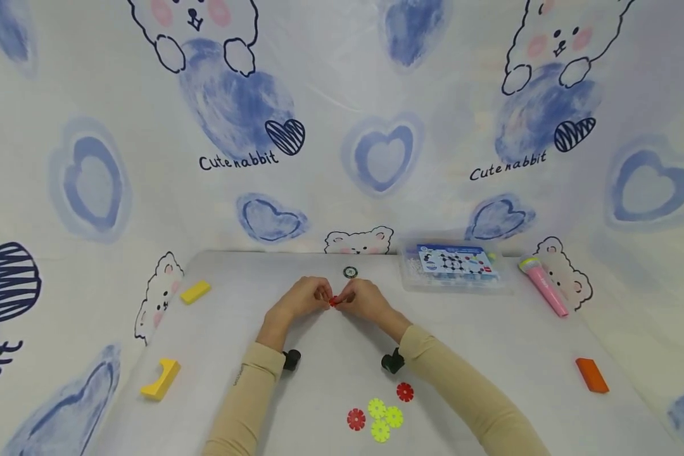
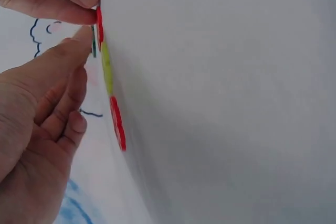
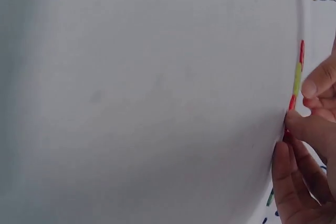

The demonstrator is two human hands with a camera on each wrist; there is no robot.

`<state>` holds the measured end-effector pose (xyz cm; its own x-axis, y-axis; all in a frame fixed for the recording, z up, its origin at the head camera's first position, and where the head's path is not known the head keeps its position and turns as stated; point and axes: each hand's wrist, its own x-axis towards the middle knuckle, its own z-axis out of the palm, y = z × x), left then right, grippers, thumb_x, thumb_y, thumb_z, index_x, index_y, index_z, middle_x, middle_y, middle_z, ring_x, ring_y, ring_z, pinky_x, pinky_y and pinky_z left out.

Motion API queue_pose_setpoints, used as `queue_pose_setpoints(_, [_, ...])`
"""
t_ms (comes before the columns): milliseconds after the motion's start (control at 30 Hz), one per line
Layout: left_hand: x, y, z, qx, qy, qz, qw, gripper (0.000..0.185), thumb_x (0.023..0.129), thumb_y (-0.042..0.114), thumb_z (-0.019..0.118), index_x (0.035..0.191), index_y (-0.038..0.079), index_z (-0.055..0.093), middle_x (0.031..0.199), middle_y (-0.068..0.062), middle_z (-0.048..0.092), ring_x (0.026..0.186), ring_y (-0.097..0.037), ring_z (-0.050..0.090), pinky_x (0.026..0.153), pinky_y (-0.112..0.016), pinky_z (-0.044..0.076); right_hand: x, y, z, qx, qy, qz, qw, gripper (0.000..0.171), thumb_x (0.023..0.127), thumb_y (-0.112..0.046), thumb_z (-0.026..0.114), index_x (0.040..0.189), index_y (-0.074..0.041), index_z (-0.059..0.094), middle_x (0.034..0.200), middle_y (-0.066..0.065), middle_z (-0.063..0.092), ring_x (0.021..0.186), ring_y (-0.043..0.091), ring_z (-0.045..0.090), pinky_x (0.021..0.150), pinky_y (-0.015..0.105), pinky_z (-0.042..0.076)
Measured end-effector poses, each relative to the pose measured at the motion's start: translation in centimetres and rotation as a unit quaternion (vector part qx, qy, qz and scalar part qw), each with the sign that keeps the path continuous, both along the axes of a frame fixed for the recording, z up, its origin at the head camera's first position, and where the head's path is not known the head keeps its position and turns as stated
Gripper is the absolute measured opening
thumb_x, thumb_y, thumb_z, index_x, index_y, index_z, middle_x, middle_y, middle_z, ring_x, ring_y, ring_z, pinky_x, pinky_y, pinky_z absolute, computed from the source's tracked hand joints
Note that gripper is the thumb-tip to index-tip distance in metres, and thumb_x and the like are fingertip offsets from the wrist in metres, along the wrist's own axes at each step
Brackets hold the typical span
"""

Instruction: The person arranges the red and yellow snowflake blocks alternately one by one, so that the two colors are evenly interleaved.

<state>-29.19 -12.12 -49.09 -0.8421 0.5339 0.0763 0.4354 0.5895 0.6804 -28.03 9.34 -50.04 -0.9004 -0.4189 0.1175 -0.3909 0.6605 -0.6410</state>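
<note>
Hands meeting over a small red piece at the middle of the table.

Both forearms, in beige sleeves, reach forward and angle inward so that the left hand point(image 1: 299, 299) and the right hand point(image 1: 366, 297) come together fingertip to fingertip just above the white table point(image 1: 490, 354). Between them sits the red piece point(image 1: 333, 301), pinched by the thumb and fingers of each hand; the other fingers curl loosely toward the palms. The left wrist view shows a thumb and finger of each hand closing on the red piece from both sides. Nearer the person lie three yellow-green discs point(image 1: 384, 418) joined in a cluster, with two red discs point(image 1: 356, 418) close beside them. A dark ring point(image 1: 350, 272) lies just beyond the hands.
</note>
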Motion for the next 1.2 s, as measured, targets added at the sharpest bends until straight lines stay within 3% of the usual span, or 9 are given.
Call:
queue_pose_setpoints(200, [-0.3,1.1,-0.4,0.01,-0.003,-0.002,0.9999,0.016,0.091,-0.004,0.084,0.099,0.003,0.073,0.091,-0.008,0.077,0.081,-0.017,0.07,0.074,-0.029,0.055,0.6,1.2,0.1,-0.016,-0.019,0.008,1.0,0.01,0.094,0.003,0.081,0.101,-0.003,0.086,0.101,0.008,0.084,0.099,0.024,0.079,0.087,0.034,0.065])
queue_pose_setpoints(333, [-0.1,1.7,-1.0,0.008,-0.012,-0.008,0.9999,0.016,0.091,-0.005,0.083,0.1,0.001,0.071,0.092,-0.01,0.078,0.082,-0.016,0.072,0.076,-0.028,0.057,2.4,3.1,0.1,-0.008,-0.049,0.028,0.998,0.014,0.095,0.0,0.081,0.108,-0.004,0.085,0.107,0.008,0.084,0.104,0.023,0.079,0.093,0.036,0.064])
queue_pose_setpoints(567, [0.1,1.8,-0.3,-0.005,-0.027,0.021,0.9994,0.015,0.093,-0.004,0.083,0.1,0.003,0.07,0.092,-0.007,0.076,0.084,-0.015,0.069,0.079,-0.032,0.057,8.9,7.0,1.7,0.02,-0.068,0.105,0.992,0.021,0.092,-0.017,0.089,0.113,-0.015,0.085,0.106,-0.004,0.081,0.096,0.012,0.071,0.09,0.033,0.062])
queue_pose_setpoints(733, [-0.3,2.0,0.1,-0.008,-0.03,0.024,0.9992,0.017,0.093,-0.003,0.083,0.101,0.002,0.069,0.093,-0.008,0.076,0.084,-0.015,0.067,0.08,-0.032,0.055,13.7,8.0,2.2,0.107,-0.073,0.148,0.98,0.037,0.088,-0.035,0.093,0.121,-0.022,0.084,0.101,-0.014,0.072,0.088,0.001,0.062,0.08,0.021,0.056])
queue_pose_setpoints(833, [-0.3,2.0,0.1,-0.009,-0.031,0.028,0.9991,0.018,0.092,-0.003,0.083,0.1,0.003,0.068,0.092,-0.007,0.075,0.084,-0.015,0.065,0.08,-0.032,0.054,15.5,7.9,1.9,0.142,-0.071,0.157,0.975,0.039,0.086,-0.04,0.093,0.121,-0.025,0.084,0.101,-0.017,0.068,0.085,-0.001,0.058,0.078,0.02,0.052])
queue_pose_setpoints(1067, [-0.3,1.9,-0.1,-0.006,-0.038,0.038,0.9985,0.02,0.092,-0.002,0.084,0.1,0.005,0.067,0.092,-0.005,0.074,0.084,-0.014,0.064,0.081,-0.031,0.054,16.7,7.5,1.6,0.15,-0.045,0.163,0.974,0.024,0.089,-0.031,0.092,0.111,-0.026,0.083,0.099,-0.019,0.065,0.085,-0.003,0.054,0.082,0.022,0.052])
queue_pose_setpoints(1200, [-0.2,1.9,-0.1,-0.004,-0.03,0.036,0.9989,0.021,0.091,-0.003,0.084,0.099,0.005,0.067,0.091,-0.004,0.073,0.082,-0.013,0.063,0.079,-0.03,0.053,16.3,7.5,1.6,0.072,-0.091,0.154,0.981,0.015,0.093,-0.023,0.088,0.104,-0.027,0.079,0.098,-0.022,0.07,0.086,-0.003,0.06,0.082,0.02,0.056])
